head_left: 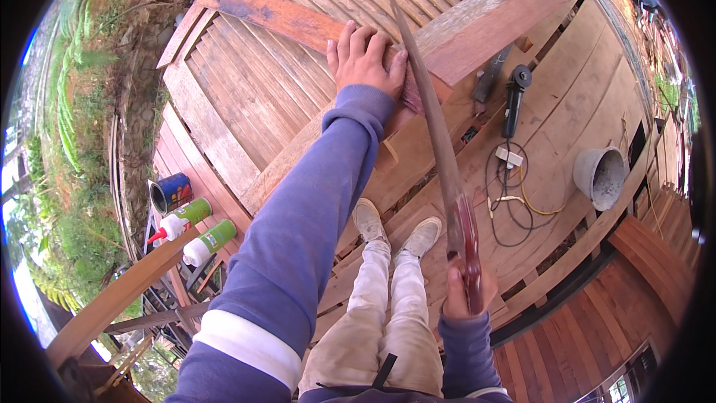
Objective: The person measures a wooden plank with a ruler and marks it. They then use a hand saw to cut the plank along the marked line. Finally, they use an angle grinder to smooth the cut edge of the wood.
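My left hand [367, 60] presses on and grips a reddish wooden board [272, 16] over a slatted wooden panel [253, 97], fingers bent over it and thumb beside the saw blade. My right hand [466, 291] is closed round the dark red handle of a long handsaw [434, 130]. The blade runs up past my left thumb, between that board and a wide pinkish plank [507, 33]. Whether its teeth sit in the wood I cannot tell.
An angle grinder [514, 101], tangled cords [522, 216] and a grey bucket [600, 179] lie right on planks. A blue can [170, 194] and two white-and-green bottles [210, 241] stand left. My shoes [419, 237] are on boards with gaps. Greenery [89, 164] borders the left side.
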Action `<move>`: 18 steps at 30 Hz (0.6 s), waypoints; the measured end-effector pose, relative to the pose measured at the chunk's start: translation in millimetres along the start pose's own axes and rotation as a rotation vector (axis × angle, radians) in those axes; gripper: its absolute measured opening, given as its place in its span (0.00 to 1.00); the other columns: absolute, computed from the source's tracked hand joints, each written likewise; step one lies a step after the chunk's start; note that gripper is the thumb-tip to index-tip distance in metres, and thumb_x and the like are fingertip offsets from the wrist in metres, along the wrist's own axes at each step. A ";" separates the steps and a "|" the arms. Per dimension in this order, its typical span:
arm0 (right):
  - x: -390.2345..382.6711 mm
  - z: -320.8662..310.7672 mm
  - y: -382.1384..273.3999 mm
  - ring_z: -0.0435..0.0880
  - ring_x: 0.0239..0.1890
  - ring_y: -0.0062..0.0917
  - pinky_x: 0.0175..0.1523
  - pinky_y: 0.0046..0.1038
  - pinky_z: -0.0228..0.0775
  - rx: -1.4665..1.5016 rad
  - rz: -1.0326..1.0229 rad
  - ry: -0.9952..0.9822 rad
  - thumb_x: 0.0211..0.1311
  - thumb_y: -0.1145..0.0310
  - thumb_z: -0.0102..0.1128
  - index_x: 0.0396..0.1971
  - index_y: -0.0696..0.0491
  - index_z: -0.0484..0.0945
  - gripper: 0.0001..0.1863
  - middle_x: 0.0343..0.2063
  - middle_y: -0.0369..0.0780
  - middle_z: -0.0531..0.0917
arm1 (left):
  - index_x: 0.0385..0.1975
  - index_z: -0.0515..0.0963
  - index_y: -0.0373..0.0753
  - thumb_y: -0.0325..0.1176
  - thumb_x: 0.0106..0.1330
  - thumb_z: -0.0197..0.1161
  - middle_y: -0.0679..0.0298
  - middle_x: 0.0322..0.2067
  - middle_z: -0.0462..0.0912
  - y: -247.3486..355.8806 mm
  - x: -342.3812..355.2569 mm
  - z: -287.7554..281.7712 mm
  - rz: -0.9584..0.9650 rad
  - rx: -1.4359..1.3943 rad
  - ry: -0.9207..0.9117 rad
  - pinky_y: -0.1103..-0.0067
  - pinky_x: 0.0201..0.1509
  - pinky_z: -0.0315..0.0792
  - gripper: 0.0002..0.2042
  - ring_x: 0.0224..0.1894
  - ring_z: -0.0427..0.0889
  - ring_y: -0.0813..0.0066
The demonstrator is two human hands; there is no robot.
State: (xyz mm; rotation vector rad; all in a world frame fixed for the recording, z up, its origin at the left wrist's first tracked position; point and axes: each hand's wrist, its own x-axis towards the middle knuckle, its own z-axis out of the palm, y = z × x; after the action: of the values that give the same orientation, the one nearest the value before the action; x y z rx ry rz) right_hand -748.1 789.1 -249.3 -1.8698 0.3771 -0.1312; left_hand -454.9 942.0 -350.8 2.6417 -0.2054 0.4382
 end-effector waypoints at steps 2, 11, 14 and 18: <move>34.4 21.7 -10.7 0.77 0.18 0.30 0.28 0.30 0.69 -0.006 0.081 0.043 0.56 0.73 0.61 0.28 0.58 0.78 0.04 0.17 0.41 0.77 | 0.42 0.79 0.46 0.46 0.62 0.60 0.62 0.53 0.74 3.5 0.6 2.5 0.004 -0.003 -0.008 0.54 0.72 0.42 0.14 0.68 0.59 0.57; -3.6 1.6 -7.0 0.77 0.18 0.35 0.26 0.32 0.68 -0.029 0.081 -0.026 0.57 0.74 0.60 0.29 0.58 0.78 0.04 0.16 0.43 0.76 | 0.42 0.79 0.46 0.46 0.63 0.59 0.62 0.54 0.73 1.9 -0.3 -0.4 -0.013 0.004 -0.025 0.54 0.73 0.42 0.14 0.68 0.58 0.56; 28.1 21.8 -2.5 0.77 0.17 0.34 0.26 0.33 0.67 -0.100 0.061 0.052 0.58 0.74 0.60 0.27 0.58 0.77 0.04 0.16 0.42 0.76 | 0.42 0.79 0.46 0.47 0.63 0.59 0.62 0.54 0.73 3.6 0.6 2.3 -0.007 -0.006 -0.027 0.54 0.73 0.42 0.15 0.69 0.58 0.56; 50.8 29.8 -12.1 0.76 0.17 0.28 0.26 0.31 0.66 0.009 0.052 -0.014 0.58 0.73 0.60 0.28 0.58 0.77 0.04 0.15 0.41 0.76 | 0.43 0.79 0.46 0.47 0.63 0.59 0.63 0.54 0.73 0.3 0.6 1.0 -0.017 0.013 -0.027 0.54 0.73 0.42 0.15 0.69 0.58 0.57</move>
State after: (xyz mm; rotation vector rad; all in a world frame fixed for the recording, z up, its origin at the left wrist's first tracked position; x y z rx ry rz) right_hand -689.7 803.0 -252.6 -1.8500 0.4142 -0.0844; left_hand -454.1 941.2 -351.2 2.6609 -0.1895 0.4002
